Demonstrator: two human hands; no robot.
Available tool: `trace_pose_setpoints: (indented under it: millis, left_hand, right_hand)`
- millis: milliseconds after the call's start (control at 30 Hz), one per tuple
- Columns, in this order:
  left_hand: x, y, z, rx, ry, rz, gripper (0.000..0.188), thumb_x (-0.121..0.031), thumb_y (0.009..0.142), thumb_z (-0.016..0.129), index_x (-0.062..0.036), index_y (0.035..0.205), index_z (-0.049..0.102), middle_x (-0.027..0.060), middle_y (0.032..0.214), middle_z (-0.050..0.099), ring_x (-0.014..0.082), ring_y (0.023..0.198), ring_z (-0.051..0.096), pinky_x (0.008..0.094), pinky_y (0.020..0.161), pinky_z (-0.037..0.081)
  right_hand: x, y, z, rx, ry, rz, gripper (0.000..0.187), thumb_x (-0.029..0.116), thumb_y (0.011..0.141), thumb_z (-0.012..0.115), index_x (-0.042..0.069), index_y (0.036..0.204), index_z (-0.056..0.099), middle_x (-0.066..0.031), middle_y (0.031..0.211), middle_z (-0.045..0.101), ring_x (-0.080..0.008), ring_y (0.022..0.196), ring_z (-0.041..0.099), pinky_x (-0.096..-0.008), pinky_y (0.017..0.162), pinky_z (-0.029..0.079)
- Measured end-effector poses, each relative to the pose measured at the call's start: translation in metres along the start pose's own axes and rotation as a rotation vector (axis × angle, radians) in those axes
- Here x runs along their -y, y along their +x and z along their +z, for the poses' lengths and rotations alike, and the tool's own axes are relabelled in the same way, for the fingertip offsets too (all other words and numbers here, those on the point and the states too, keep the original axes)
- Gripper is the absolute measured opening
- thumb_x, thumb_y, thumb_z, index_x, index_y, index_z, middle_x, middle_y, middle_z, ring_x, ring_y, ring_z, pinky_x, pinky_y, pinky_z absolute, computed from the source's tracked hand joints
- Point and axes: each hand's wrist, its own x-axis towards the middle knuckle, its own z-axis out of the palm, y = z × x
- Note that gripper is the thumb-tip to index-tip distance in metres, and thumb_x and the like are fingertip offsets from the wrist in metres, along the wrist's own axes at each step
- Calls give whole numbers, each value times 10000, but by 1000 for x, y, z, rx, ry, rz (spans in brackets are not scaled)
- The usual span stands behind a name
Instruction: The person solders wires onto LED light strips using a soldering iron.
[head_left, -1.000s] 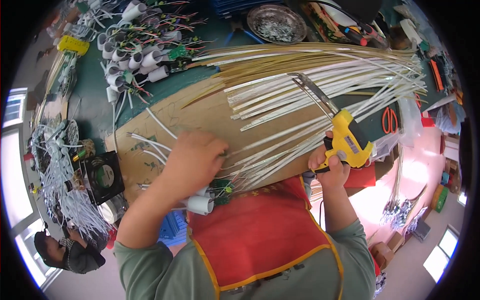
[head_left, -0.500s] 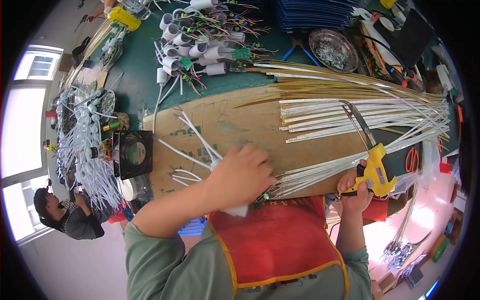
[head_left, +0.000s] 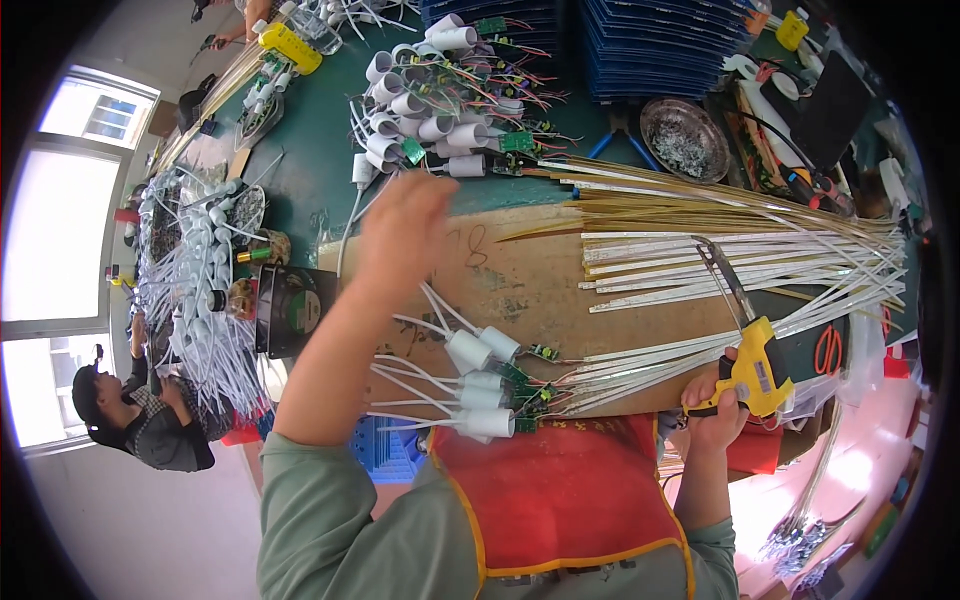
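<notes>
My left hand [head_left: 405, 225], smeared by motion, is above the far part of the cardboard, just in front of a pile of white tubes [head_left: 437, 128] with green circuit boards and coloured wires. Whether its fingers hold anything is unclear. My right hand [head_left: 716, 405] is wrapped round the grip of a yellow soldering gun [head_left: 757, 372], its long thin nose angled away from me. Between my arms, on the near edge of the cardboard, lie several white tubes with cables [head_left: 487, 400]. Their small boards meet the ends of the near silvery strips [head_left: 640, 365].
A brown cardboard sheet [head_left: 530, 285] covers the near bench. More metallic strips [head_left: 700, 215] lie across the right side. At the back are blue stacked trays [head_left: 650, 50], a metal dish [head_left: 685, 140] and blue-handled pliers [head_left: 622, 140]. A black fan [head_left: 295, 310] stands left; a co-worker [head_left: 140, 410] sits beyond.
My left hand has moved away from the near tubes toward the far pile, uncovering those tubes. The right hand keeps the soldering gun in nearly the same place. The whole view has shifted slightly.
</notes>
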Motion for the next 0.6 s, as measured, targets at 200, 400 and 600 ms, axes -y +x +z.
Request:
trace_pose_setpoints:
  millis: [200,400,600]
  left_hand:
    - [28,35,-21,34,343,161,340,10,738,646,-156,1021,735,53,1133,627,263,1032,599,399,865,467]
    - [38,34,-15,176,451,194,298,-15,759,642,-171,992,743,47,1204,604,257,1142,562,421,923,443]
    - [25,30,-24,-20,57,140,195,-50,768,720,-131,945,737,60,1108,686,281,1068,645,392,915,504]
  right_hand:
    - [3,-2,1,-15,-32,-19,695,403,925,684,-29,1386,393,-44,720,504,-158,578,526,-308,535,461]
    - [2,-1,5,-5,-46,-4,689,404,931,675,-24,1387,388,-39,717,499,-150,580,519,-301,539,460]
    - [5,-4,8,-24,-55,-14,687,413,929,673,-22,1382,393,-37,716,493,-147,590,517,-297,544,453]
